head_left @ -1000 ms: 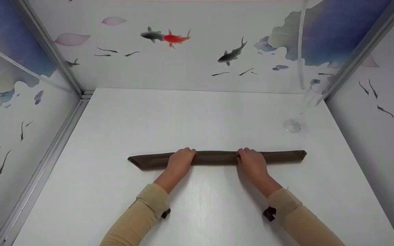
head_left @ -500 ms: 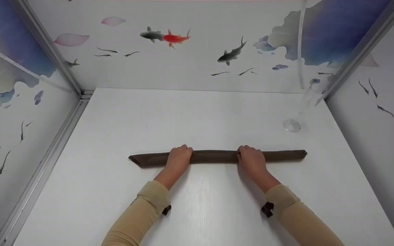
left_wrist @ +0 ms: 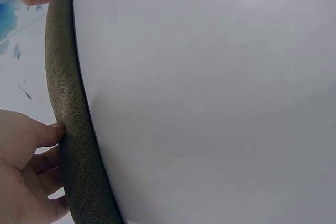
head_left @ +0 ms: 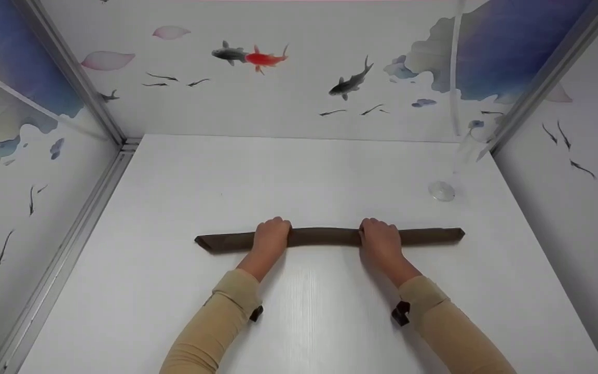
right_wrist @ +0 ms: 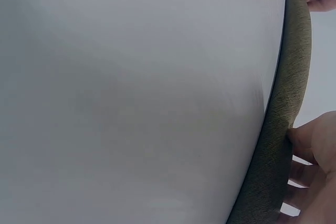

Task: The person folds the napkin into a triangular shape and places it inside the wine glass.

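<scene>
A dark brown strip of woven material [head_left: 325, 237], rolled or folded into a long narrow mat, lies crosswise on the white table. Its left end is cut off at a slant. My left hand [head_left: 272, 236] grips it left of its middle, and my right hand [head_left: 381, 239] grips it on the other side. In the left wrist view the left thumb [left_wrist: 48, 134] presses against the woven mat, with the fingertips partly hidden behind it. The right wrist view shows the right thumb [right_wrist: 302, 139] pressed on it in the same way. Between the hands the strip bows slightly.
A clear stemmed glass [head_left: 442, 191] stands at the back right of the table [head_left: 278, 176]. White panels painted with fish [head_left: 352, 82] and blue shapes enclose the back and both sides, with metal rails along their corners.
Both hands have shifted slightly away from me, the left also a little leftward. The strip's middle looks narrower and more bowed. The glass has stayed in place.
</scene>
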`<act>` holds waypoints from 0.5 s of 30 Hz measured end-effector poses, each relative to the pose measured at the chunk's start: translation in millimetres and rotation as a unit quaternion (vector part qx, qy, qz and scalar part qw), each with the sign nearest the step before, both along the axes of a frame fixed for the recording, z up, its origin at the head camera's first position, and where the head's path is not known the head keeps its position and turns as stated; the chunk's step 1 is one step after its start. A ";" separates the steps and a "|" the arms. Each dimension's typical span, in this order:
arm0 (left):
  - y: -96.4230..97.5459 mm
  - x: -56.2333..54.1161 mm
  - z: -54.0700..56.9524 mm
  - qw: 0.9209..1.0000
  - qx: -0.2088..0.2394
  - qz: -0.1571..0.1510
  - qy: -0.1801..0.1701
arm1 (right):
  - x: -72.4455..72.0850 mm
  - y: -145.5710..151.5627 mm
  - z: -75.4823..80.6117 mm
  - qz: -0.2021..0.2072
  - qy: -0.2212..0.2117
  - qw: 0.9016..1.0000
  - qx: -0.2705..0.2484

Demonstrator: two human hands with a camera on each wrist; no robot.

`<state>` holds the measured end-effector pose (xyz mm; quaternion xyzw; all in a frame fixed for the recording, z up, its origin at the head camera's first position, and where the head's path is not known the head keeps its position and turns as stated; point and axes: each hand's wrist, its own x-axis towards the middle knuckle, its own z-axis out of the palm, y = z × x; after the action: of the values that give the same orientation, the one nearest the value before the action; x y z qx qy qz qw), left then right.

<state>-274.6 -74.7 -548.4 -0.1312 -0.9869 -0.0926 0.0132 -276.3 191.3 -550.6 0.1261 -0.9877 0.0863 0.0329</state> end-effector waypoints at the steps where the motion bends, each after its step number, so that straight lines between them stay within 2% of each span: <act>1: 0.0 -0.8 -0.1 1.000 0.002 0.002 -0.002 | -0.9 -0.2 -0.2 -0.002 -0.002 1.000 -0.002; 5: 0.7 -4.2 0.0 1.000 0.001 0.011 -0.010 | -3.9 -1.1 -2.9 -0.011 -0.005 1.000 -0.009; 9: 2.9 -6.6 1.2 0.999 -0.021 0.023 -0.019 | -4.6 -1.9 -5.0 -0.031 -0.005 0.999 -0.015; 15: 6.3 -7.0 2.0 0.998 -0.050 0.035 -0.005 | -5.4 -1.8 -4.9 -0.051 -0.003 0.998 -0.038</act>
<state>-281.6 -68.5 -546.4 -0.0965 -0.9944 -0.0437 0.0049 -281.7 189.6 -555.5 0.0742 -0.9889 0.1222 0.0394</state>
